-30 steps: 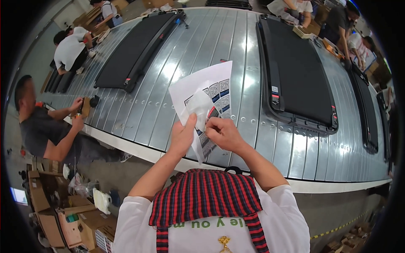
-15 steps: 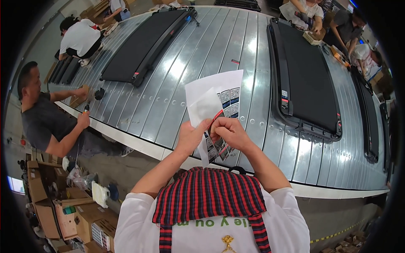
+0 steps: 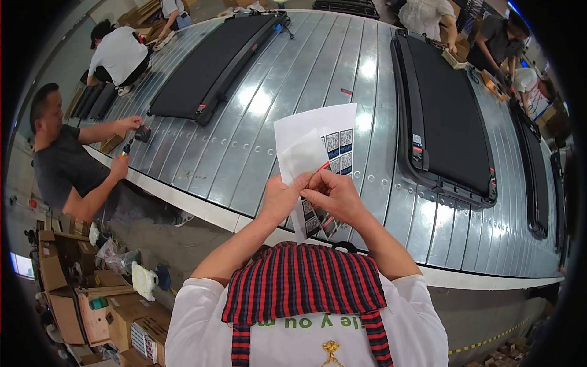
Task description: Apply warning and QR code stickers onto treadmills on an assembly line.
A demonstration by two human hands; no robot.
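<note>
My left hand (image 3: 282, 197) grips a small stack of sheets over the near edge of the metal table, its thumb on top. The stack has a plain white sheet (image 3: 333, 117) at the back and a sheet of dark-and-white square stickers (image 3: 340, 147) showing on the right. A narrow red strip (image 3: 323, 166) lies just above my fingertips. My right hand (image 3: 337, 194) is closed in a pinch against the left thumb, at the sheets' middle. Whatever small piece sits between its fingertips is hidden.
Long black panels, one at the left (image 3: 214, 64) and one at the right (image 3: 449, 116), lie on the slatted metal table (image 3: 293, 73). A co-worker (image 3: 73, 159) with a hand tool stands at the left edge. Cardboard boxes (image 3: 131, 312) crowd the floor at lower left.
My right hand's fingers have shifted along the sheets into a pinch beside my left thumb. At the left, the co-worker's hand has moved onto a small black part.
</note>
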